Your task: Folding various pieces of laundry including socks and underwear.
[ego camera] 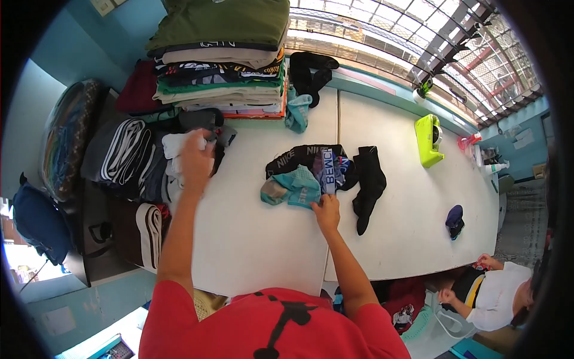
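On the white table my right hand [327,212] pinches the lower edge of a teal sock [293,185], close to a boxer brief waistband [329,172]. Behind these lies black underwear with a lettered waistband [287,159]. A black sock [369,188] lies flat to the right. My left hand [196,157], slightly blurred, is at a pile of rolled white and grey socks [175,150] on the left; whether it grips one cannot be told. Another teal sock [298,110] and black socks [309,76] lie near the window.
A tall stack of folded shirts [219,85] stands at the back left, folded dark garments [121,152] beside it. A lime tape dispenser [427,140] and a small dark sock bundle [454,221] are on the right. Another person [497,291] sits at lower right.
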`<state>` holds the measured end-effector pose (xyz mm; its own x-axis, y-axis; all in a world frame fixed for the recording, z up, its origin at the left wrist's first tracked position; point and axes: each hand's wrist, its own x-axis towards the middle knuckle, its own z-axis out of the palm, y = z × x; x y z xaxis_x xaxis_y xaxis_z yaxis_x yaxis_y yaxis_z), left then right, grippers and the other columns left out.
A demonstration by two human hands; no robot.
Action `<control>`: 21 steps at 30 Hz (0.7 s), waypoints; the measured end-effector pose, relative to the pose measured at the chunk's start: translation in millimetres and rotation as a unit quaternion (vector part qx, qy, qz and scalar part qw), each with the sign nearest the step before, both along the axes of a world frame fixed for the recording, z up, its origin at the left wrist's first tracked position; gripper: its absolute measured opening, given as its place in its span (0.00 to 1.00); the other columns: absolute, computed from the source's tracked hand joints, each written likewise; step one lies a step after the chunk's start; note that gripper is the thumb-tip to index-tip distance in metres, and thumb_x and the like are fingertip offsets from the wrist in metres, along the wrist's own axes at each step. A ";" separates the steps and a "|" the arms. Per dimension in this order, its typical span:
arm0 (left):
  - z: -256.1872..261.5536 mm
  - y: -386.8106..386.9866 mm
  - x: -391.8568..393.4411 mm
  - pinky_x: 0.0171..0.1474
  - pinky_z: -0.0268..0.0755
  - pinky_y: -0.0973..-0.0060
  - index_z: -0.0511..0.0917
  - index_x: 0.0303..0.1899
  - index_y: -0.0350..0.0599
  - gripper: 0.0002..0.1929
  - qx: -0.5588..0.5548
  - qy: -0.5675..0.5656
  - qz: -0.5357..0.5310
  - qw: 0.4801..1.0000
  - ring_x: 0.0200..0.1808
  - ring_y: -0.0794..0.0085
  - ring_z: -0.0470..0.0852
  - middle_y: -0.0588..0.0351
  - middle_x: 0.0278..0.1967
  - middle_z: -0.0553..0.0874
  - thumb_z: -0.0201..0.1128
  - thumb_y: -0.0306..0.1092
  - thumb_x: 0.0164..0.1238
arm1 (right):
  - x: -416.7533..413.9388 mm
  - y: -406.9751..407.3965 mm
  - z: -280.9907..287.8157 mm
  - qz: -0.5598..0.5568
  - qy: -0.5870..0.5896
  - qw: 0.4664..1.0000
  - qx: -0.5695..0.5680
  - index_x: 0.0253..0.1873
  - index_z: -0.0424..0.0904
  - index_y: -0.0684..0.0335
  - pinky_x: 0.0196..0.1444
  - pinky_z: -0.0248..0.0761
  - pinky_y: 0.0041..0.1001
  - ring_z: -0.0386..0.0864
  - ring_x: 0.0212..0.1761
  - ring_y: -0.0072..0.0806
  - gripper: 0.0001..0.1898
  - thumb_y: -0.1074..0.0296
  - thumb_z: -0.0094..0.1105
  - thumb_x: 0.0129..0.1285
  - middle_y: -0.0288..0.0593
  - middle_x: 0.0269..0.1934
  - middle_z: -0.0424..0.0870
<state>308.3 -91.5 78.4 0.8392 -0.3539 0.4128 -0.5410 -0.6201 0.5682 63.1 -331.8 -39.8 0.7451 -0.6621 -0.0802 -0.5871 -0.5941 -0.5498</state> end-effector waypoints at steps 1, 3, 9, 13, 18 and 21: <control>-25.1 -10.2 -20.9 0.55 0.62 0.65 0.73 0.46 0.42 0.15 -0.001 0.037 -0.082 0.996 0.52 0.57 0.73 0.50 0.46 0.77 0.58 0.29 0.55 | 3.2 3.8 -3.8 0.003 -0.001 1.000 0.003 0.39 0.74 0.65 0.43 0.67 0.35 0.72 0.40 0.41 0.12 0.66 0.61 0.51 0.45 0.36 0.75; -54.9 -43.0 -69.6 0.54 0.62 0.65 0.73 0.44 0.44 0.13 0.084 0.147 -0.283 0.944 0.50 0.57 0.72 0.53 0.44 0.77 0.58 0.30 0.56 | -2.1 -1.2 -13.3 -0.014 -0.151 0.986 0.064 0.37 0.73 0.65 0.41 0.66 0.31 0.72 0.37 0.34 0.09 0.69 0.59 0.52 0.44 0.33 0.74; -111.7 -20.1 -128.7 0.50 0.61 0.65 0.74 0.37 0.46 0.09 0.154 0.015 -0.223 0.962 0.43 0.63 0.75 0.56 0.37 0.77 0.60 0.28 0.53 | -6.8 9.4 36.4 -0.140 -0.358 0.854 0.350 0.40 0.69 0.64 0.39 0.62 0.21 0.65 0.34 0.20 0.05 0.75 0.50 0.58 0.36 0.33 0.70; -89.8 -0.4 -136.8 0.50 0.61 0.68 0.73 0.37 0.45 0.09 0.104 0.104 -0.204 0.968 0.41 0.62 0.75 0.56 0.36 0.76 0.58 0.25 0.54 | -43.7 -23.0 51.8 -0.169 -0.357 0.882 0.256 0.46 0.69 0.62 0.39 0.62 0.17 0.66 0.35 0.16 0.09 0.74 0.50 0.60 0.34 0.35 0.70; -78.4 45.7 -160.7 0.47 0.62 0.80 0.69 0.37 0.41 0.05 -0.274 0.463 -0.047 0.842 0.40 0.76 0.71 0.58 0.34 0.74 0.50 0.22 0.61 | -76.8 -40.5 49.1 -0.163 -0.315 0.861 0.364 0.49 0.67 0.64 0.36 0.62 0.17 0.67 0.31 0.17 0.16 0.75 0.58 0.57 0.33 0.29 0.70; -72.8 61.3 -174.5 0.48 0.64 0.75 0.70 0.37 0.43 0.08 -0.146 0.342 -0.060 0.926 0.41 0.70 0.73 0.56 0.36 0.75 0.53 0.19 0.56 | -83.9 -35.6 43.5 -0.179 -0.309 0.851 0.385 0.50 0.67 0.64 0.35 0.62 0.17 0.66 0.30 0.16 0.17 0.74 0.59 0.56 0.32 0.29 0.69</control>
